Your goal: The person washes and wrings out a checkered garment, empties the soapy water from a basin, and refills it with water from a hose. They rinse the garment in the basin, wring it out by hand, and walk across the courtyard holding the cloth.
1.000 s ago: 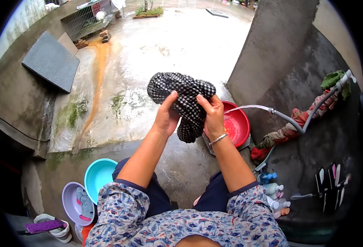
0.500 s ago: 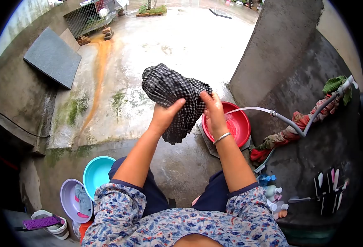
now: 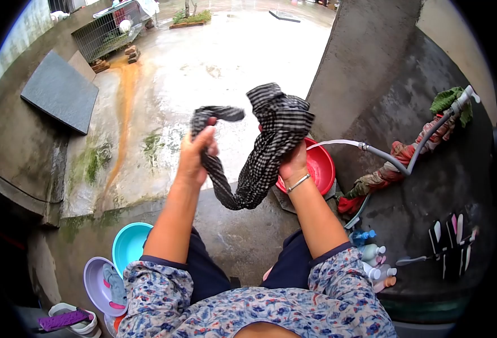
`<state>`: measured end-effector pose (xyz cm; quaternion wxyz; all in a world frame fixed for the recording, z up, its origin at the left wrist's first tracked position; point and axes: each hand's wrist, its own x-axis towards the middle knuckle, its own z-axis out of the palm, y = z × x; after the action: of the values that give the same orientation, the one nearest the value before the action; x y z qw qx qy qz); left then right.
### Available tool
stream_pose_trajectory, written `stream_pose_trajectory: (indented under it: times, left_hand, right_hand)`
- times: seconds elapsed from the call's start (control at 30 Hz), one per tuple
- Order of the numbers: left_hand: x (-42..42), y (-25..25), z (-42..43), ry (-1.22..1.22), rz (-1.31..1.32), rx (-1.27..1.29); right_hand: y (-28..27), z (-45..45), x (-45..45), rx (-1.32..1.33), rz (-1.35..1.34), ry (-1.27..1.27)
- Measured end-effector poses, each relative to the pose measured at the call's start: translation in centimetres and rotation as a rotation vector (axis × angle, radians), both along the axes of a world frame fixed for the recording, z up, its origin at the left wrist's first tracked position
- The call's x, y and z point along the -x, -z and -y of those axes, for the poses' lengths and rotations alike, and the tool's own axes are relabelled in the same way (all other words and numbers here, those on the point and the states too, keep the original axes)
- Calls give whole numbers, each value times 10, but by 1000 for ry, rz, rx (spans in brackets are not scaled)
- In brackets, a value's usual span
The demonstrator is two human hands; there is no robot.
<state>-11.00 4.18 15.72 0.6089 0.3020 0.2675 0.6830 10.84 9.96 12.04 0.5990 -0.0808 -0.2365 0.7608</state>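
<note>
A black-and-white checked cloth (image 3: 265,152) hangs between my two hands in mid-air; whether it is a garment I cannot tell. My left hand (image 3: 196,155) is closed around a narrow, twisted strip of it. Bunched fabric fills my right hand (image 3: 294,160), which grips the wider part from the right and below, its fingers mostly hidden behind the folds. Just beyond my right wrist, a red basin (image 3: 320,169) stands on the ground, partly covered by that hand. Water from a grey hose (image 3: 389,160) runs into this basin.
A turquoise basin (image 3: 125,239) and a purple basin (image 3: 93,281) with grey cloth sit at lower left, near a white bucket (image 3: 87,327). Several bottles (image 3: 375,262) and brushes (image 3: 457,242) lie at right, below a tap (image 3: 467,98). A grey slab (image 3: 59,93) leans on the left wall.
My hands have moved apart, left hand leftward, drawing a strip out of the bunched cloth. The cloth's wider part has shifted right with my right hand. The whole view has turned slightly.
</note>
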Motion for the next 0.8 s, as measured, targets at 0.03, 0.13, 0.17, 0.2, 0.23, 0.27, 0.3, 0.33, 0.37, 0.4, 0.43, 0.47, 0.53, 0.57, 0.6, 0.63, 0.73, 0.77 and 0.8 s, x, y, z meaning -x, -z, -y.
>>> stream_pose_trajectory:
  times: [0.03,0.13,0.17,0.2,0.23,0.27,0.3,0.33,0.37,0.4,0.43,0.47,0.53,0.57,0.6,0.63,0.73,0.77,0.8]
  left_hand:
    - [7,-1,-1,-65,-7,-12]
    - [24,-1,-5,-331,-366,5]
    - [26,1,-5,-388,-472,6]
    - [25,-1,-3,-339,-442,-3]
    - [21,0,-3,-269,-450,-46]
    - [14,3,-2,-208,-456,-68]
    - [7,6,0,-149,-462,-91]
    - [2,7,3,-39,-492,-93]
    - [-9,8,10,35,-470,-121]
    - [-19,11,12,101,-429,-115]
    - [-27,15,14,133,-466,-81]
    - [-30,16,16,208,-483,-37]
    - [-34,21,16,276,-510,24]
    - [-36,28,13,274,-544,68]
    - [-39,26,16,203,-537,67]
    - [-43,23,18,133,-529,67]
    - [-33,18,16,136,-395,61]
    - [-32,11,16,100,-293,46]
    - [-26,12,10,117,-187,61]
  right_hand:
    - [-17,9,0,-49,-45,-14]
    - [-28,18,-4,-52,-84,-83]
    - [-30,21,-2,-58,-97,-87]
    - [-32,22,0,-80,-78,-100]
    - [-34,23,3,-93,-68,-104]
    - [-32,23,5,-56,-63,-94]
    - [-31,24,8,-21,-58,-84]
    - [-25,25,10,-43,-79,-162]
    - [-18,22,14,-77,-101,-233]
    - [-13,23,18,-120,-18,-225]
    - [-8,24,21,-162,66,-215]
    - [-3,26,23,-232,231,-168]
    - [-5,32,30,-286,606,35]
    - [-9,33,28,-394,746,119]
    - [-14,36,28,-495,892,218]
    - [-20,38,27,-584,1030,326]
    - [-11,16,19,-178,765,325]
    - [-2,8,9,-181,786,347]
    - [-5,4,4,-36,724,315]
